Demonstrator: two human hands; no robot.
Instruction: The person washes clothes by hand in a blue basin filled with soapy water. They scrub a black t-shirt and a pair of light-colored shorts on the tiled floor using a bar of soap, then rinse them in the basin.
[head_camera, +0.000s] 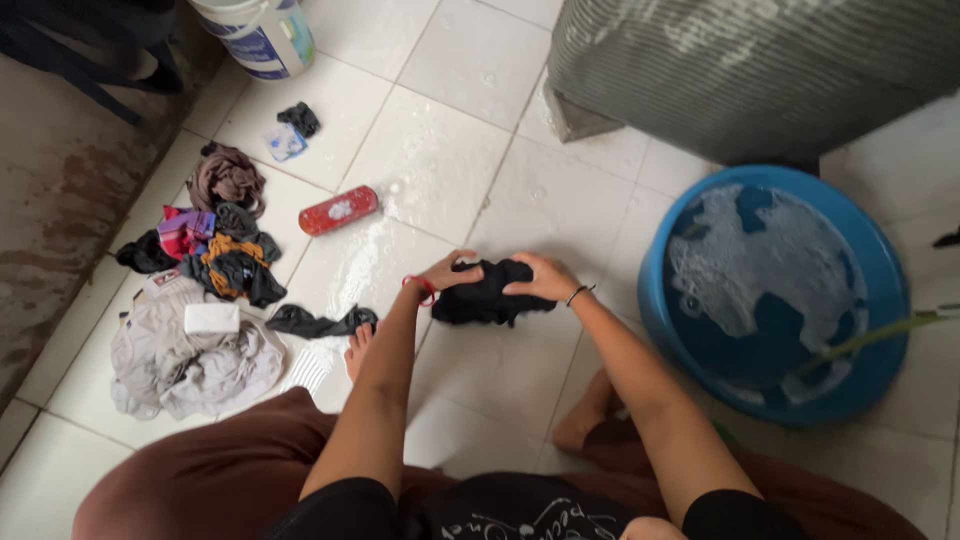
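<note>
Both arms reach forward and down, elbows bent — left hand (447, 272) and right hand (541, 279) close together, fingers curled, knuckles up.

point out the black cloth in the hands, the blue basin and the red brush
black cloth (485, 293), head view, middle of the bunched fabric
blue basin (652, 290), head view, left rim
red brush (338, 210), head view, middle of its back

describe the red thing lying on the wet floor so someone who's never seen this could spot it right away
Start at the heap of clothes on the white tiled floor, left of the person's arms. Just right of the heap's top lies a flat red oblong brush with rounded ends, alone on a soapy tile, the only hard red thing there.
</note>
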